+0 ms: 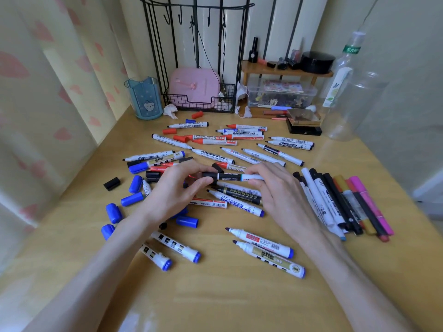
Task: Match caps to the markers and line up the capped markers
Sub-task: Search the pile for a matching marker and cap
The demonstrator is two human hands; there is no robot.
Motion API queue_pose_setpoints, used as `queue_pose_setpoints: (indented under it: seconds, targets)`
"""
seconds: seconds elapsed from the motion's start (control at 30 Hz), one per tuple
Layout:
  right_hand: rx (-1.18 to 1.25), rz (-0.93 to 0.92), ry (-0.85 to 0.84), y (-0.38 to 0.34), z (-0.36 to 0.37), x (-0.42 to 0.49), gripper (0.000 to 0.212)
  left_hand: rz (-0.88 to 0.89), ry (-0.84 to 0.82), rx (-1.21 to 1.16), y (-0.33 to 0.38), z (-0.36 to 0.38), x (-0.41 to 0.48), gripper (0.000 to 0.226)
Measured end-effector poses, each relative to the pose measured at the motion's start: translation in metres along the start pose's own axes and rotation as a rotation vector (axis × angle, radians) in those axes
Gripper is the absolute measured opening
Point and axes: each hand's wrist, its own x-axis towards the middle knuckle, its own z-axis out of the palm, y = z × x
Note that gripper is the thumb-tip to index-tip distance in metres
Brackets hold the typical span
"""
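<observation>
Cylindrical white marker [236,177], black plastic cap [209,175]

Capped markers [345,204] right of loose caps [124,202]

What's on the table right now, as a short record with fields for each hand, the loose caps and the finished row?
left hand: pinches black cap at the marker's end
right hand: holds marker by its barrel
cap seated: cannot tell
blue caps: several loose, left of the hands
row: capped markers side by side, right of the hands
uncapped markers: many scattered over the table
</observation>
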Motion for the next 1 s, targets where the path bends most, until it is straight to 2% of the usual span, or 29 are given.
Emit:
queue_pose_setpoints:
  seconds: [0.17,0.33,0.57,0.73,0.9,1.0]
  targets:
    - [0.010,-0.060,-0.019,0.003,0.005,0.000,0.028,0.039,0.038,0.125,0.007,0.000,-0.004,0.035]
    - [0.062,-0.059,0.012,0.004,0.007,-0.003,0.040,0.075,0.115,0.134,0.013,0.006,-0.006,0.024]
    - [0.107,-0.056,0.028,0.002,0.006,-0.004,0.051,0.083,0.117,0.135,0.014,0.012,-0.008,0.021]
    - [0.057,-0.033,-0.026,0.005,-0.004,-0.003,0.030,0.117,0.077,0.128,0.013,0.010,-0.004,0.022]
    - [0.006,-0.038,-0.037,-0.011,-0.010,-0.001,0.025,0.134,0.067,0.059,0.013,0.011,-0.004,0.022]
    - [-0.012,-0.007,-0.046,-0.021,-0.009,-0.004,0.014,0.149,0.041,0.039,0.015,0.018,-0.005,0.024]
